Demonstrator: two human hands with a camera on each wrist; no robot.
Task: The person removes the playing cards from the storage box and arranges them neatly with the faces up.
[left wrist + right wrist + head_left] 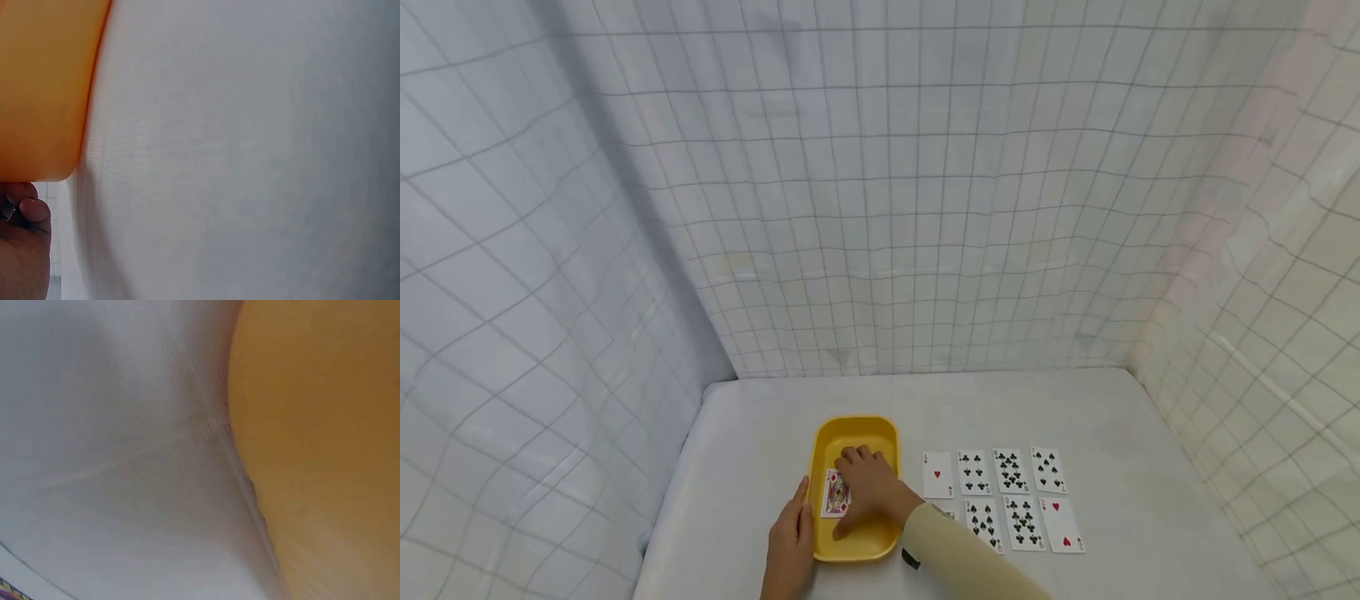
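Note:
A yellow tray [855,553] stands on the white table. Inside it lies a playing card [834,493], a red-suited face card facing up. My left hand [792,533] rests against the tray's left side, its fingers along the outer wall. Its fingertips [35,210] show beside the orange-looking wall in the left wrist view. Over the tray reaches my right hand [871,490], fingers spread and thumb apart, covering part of the card's right side. Only the tray's wall [325,450] and white cloth fill most of the right wrist view; the hand's fingers are out of it.
Right of the tray lie face-up cards in two rows, among them an ace of hearts [937,476], a seven of spades [1048,471] and a two of hearts [1062,525]. My right sleeve [962,550] partly hides one card [950,514]. White checked cloth walls [917,208] surround the table.

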